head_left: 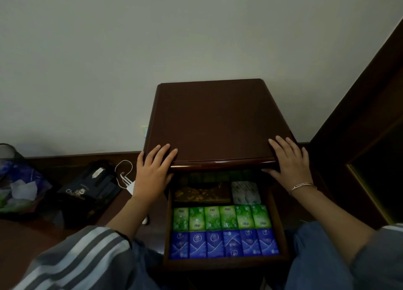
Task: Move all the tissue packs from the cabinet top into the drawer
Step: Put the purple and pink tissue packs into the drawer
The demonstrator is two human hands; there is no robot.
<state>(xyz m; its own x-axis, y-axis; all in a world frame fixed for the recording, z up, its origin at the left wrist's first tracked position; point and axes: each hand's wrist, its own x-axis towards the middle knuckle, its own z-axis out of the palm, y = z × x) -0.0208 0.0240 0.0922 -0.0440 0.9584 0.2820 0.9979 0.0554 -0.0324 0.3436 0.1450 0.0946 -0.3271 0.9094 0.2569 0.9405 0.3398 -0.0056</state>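
The dark wooden cabinet top (218, 119) is bare, with no packs on it. Below it the drawer (281, 220) stands pulled out. Inside lie a row of several green tissue packs (222, 217), a row of several blue tissue packs (223, 243), a white-green pack (246, 192) and a dark gold-patterned box (201, 194). My left hand (153, 169) rests flat on the front left corner of the cabinet top, fingers straight. My right hand (287, 161) rests flat on the front right corner, holding nothing.
On the floor to the left sit a black box (89, 189), a white charger with cable (127, 180) and a bin with a blue patterned bag (19, 180). Dark wooden furniture (370, 115) stands close on the right. A pale wall is behind the cabinet.
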